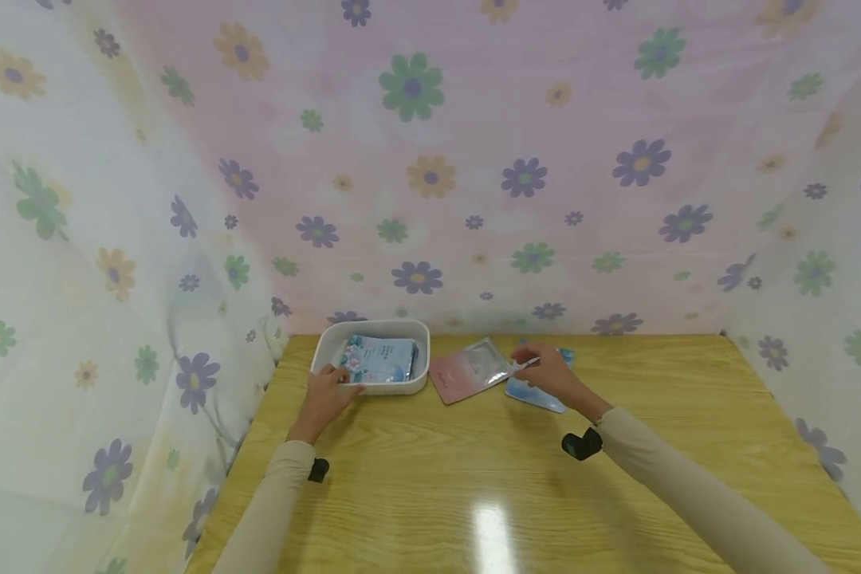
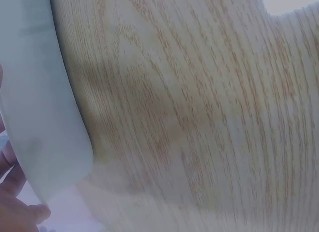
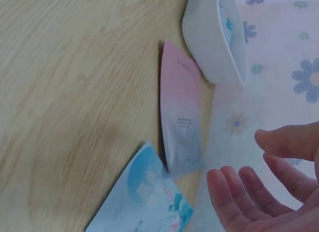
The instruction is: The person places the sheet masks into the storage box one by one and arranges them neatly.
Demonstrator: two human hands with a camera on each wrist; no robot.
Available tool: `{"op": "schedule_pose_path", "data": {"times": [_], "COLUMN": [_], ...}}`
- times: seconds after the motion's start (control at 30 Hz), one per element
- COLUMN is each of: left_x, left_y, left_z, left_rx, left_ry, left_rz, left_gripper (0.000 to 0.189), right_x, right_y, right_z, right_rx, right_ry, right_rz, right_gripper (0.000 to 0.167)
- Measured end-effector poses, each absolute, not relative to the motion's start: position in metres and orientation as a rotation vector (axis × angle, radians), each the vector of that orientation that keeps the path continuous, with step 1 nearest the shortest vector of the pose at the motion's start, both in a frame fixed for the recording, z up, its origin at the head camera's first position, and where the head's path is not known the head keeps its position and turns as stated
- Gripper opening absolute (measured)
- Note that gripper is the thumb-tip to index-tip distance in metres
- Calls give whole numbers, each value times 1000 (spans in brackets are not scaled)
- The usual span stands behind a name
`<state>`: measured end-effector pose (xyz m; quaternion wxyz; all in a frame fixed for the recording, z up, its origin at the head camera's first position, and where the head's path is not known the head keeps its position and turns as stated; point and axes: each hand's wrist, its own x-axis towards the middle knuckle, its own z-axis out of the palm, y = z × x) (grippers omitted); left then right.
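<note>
My left hand (image 1: 326, 399) grips the front left rim of a white plastic bin (image 1: 395, 389), fingers over the edge. In the left wrist view the bin's wall (image 2: 47, 107) fills the left side, and part of that hand (image 2: 17, 212) shows at its rim. Blue floral sachets (image 1: 383, 359) lie inside the bin. My right hand (image 1: 554, 378) hovers over a blue sachet (image 1: 534, 395) on the table. Its fingers (image 3: 229, 197) are loosely bent with nothing between them in the right wrist view. A pink and silver sachet (image 1: 459, 379) lies between bin and right hand.
The wood-grain table (image 1: 430, 462) ends at the back against a pink flowered cloth (image 1: 473, 199). Paler flowered cloth (image 1: 115, 335) hangs at the left and right sides. The bin stands near the back left corner.
</note>
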<state>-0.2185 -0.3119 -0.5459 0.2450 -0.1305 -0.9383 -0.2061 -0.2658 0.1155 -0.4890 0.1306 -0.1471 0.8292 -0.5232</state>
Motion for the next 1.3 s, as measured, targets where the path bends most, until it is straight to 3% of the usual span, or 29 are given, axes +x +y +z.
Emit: {"op": "schedule_pose_path", "data": {"times": [0.2,0.7,1.07,1.3], "left_x": [-212,-214,-217,-217], "left_y": [-317,-312,-312,-312], "left_z": [-548,-551,-546,-545], "left_rx": [-272,-333,-339,-356], "left_ry": [-2644,-2585,-2579,-2574], "left_rz": [-598,-598,-608,-582], "left_gripper": [34,37,35,36], "right_x": [-254,-231,-233,-239], "right_y": [133,172,158,148], "right_z": [-505,-550,-574,-583], "right_rx": [-389,-1,202,217], "right_ry": [2430,2372,2725,2950], "right_rz": [-1519,-1663,-1533,-1298], "right_gripper": [37,38,36,47]}}
